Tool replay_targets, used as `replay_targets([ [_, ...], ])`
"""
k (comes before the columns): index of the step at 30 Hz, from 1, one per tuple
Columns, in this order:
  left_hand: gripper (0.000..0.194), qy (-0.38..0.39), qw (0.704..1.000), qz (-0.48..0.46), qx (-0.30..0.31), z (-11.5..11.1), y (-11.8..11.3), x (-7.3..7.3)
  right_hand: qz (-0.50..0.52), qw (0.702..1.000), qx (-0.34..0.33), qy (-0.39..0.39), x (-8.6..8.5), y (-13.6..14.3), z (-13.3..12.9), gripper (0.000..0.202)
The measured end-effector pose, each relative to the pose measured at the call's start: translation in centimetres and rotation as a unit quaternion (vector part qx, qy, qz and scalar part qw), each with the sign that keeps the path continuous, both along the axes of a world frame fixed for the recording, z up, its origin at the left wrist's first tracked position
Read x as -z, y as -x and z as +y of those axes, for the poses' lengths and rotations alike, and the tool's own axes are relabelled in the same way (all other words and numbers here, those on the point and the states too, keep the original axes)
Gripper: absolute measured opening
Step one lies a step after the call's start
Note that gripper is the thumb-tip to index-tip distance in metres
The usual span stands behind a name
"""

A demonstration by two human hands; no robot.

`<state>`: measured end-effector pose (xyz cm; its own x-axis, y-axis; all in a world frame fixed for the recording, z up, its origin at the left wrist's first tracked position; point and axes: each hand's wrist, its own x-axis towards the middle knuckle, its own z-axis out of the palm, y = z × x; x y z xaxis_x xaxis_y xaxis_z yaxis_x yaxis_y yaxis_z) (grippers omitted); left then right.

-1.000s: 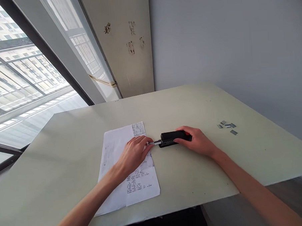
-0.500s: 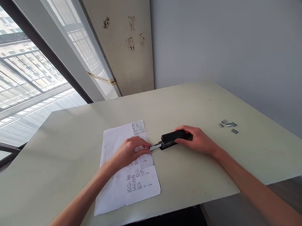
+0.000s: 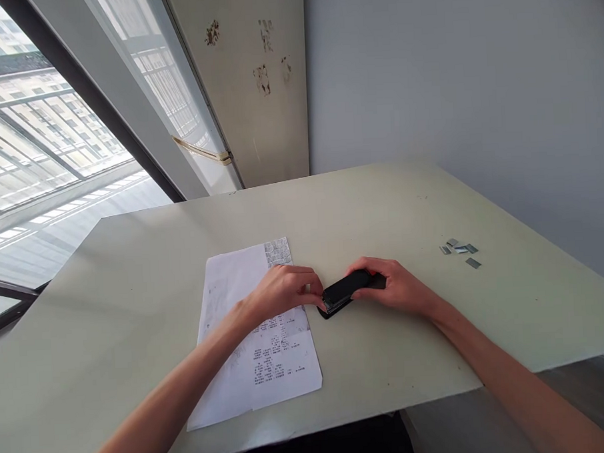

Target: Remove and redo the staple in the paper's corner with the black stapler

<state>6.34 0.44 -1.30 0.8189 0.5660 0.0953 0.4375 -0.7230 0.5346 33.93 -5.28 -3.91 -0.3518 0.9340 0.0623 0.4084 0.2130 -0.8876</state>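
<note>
A black stapler [image 3: 343, 289] rests on the table beside the right edge of some printed paper sheets [image 3: 282, 361]. My right hand [image 3: 392, 282] is wrapped round its rear part, near a small red patch. At the stapler's front end is my left hand [image 3: 289, 288], fingers curled and thumb pressed against the tip. The hand hovers over the sheets and covers part of their print. The metal staple tray is out of sight, inside the stapler or behind the left fingertips.
Several grey strips of staples [image 3: 460, 249] lie loose on the right side of the pale table [image 3: 388, 356]. Beyond the far edge are a grey wall [image 3: 426, 81] and a refrigerator [image 3: 262, 121] with stained patches. A window [image 3: 53, 144] is at the left.
The metal tray that stuck out of the stapler's front has slid in. My left hand moved right with it, up to the stapler's tip. The stapler's front has swung slightly nearer me.
</note>
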Motion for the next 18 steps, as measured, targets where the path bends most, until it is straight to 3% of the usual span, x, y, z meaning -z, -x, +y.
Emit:
replay_targets([
  [5,0.038,-0.031,0.999,-0.006,-0.006,-0.3,0.3,0.7,-0.002,1.000,0.008,-0.021,0.3,0.0,-0.1,0.027],
  [14,0.043,-0.014,0.999,-0.001,-0.036,-1.1,0.0,0.6,-0.025,0.999,0.018,-0.030,0.0,0.1,-0.3,0.033],
  [18,0.038,-0.024,0.999,-0.025,-0.025,-0.6,1.6,0.5,-0.026,0.999,0.026,-0.028,-0.1,0.0,-0.4,0.033],
])
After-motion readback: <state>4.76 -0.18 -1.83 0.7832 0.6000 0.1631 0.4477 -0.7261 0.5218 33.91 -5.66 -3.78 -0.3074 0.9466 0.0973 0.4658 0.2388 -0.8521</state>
